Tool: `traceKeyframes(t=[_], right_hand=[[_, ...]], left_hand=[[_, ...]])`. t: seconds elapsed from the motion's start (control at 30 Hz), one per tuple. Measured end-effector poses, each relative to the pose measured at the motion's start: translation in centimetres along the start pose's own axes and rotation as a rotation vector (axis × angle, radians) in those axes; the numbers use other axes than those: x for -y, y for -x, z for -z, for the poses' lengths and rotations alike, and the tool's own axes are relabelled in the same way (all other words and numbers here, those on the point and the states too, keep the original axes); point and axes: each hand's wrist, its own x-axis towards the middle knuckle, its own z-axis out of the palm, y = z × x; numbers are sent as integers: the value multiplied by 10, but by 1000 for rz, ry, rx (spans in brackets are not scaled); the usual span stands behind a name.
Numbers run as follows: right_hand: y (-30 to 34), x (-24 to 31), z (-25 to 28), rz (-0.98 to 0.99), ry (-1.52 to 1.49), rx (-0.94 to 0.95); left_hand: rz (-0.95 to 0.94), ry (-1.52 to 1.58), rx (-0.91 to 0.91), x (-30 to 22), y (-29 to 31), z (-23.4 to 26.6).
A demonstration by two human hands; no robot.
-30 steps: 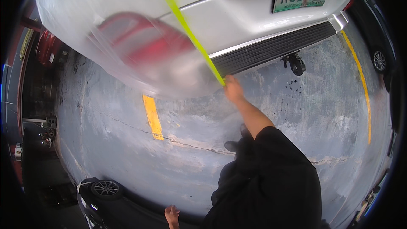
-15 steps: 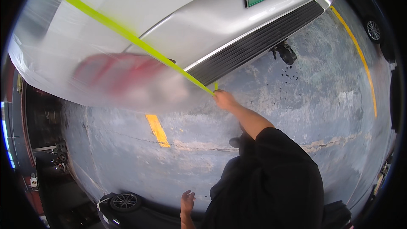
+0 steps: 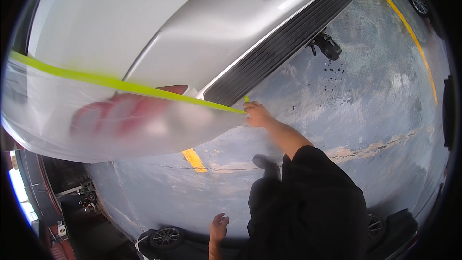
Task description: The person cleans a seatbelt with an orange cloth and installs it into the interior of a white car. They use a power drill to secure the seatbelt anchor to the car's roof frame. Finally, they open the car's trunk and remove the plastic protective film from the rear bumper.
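Observation:
My right hand (image 3: 257,114) is closed on one end of a bright yellow-green masking tape (image 3: 130,86), just off the corner of the silver vehicle's ribbed black bumper step (image 3: 288,36). From there the strip stretches left across the vehicle's rear. Clear plastic film (image 3: 120,137) hangs from its lower edge, and a red tail light (image 3: 103,118) shows blurred through it. A short tab of tape sticks up above my fingers. Low in the picture, my left hand (image 3: 219,228) hangs beside my body with loosely bent fingers and nothing visible in it.
Beneath the step is a black tow hitch (image 3: 327,47), with dark crumbs on the grey concrete floor (image 3: 356,115). A yellow line (image 3: 409,29) runs along the right; a short yellow mark (image 3: 194,160) lies left of my foot (image 3: 265,163). A dark car's wheel (image 3: 166,237) shows behind me.
The far left part of the tape and film has dropped lower across the vehicle, so the strip runs flatter. My right hand keeps its hold on the tape. My foot shows more; the view has shifted.

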Motion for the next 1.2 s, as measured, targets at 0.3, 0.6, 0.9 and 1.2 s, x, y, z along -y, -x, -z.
traceKeyframes(t=[0.3,0.6,0.9,1.2], right_hand=[[-25,-7,-67,-278,-387,-142],[25,167,-202,-179,-526,38],[59,242,-272,-169,-393,-142],[71,239,-263,-174,-484,-274]], left_hand=[[-21,-115,135,105,-55,54],[-177,-154,-72,114,-110,143],[-638,244,-229,-64,-150,122],[-475,18,-279,-102,-285,59]])
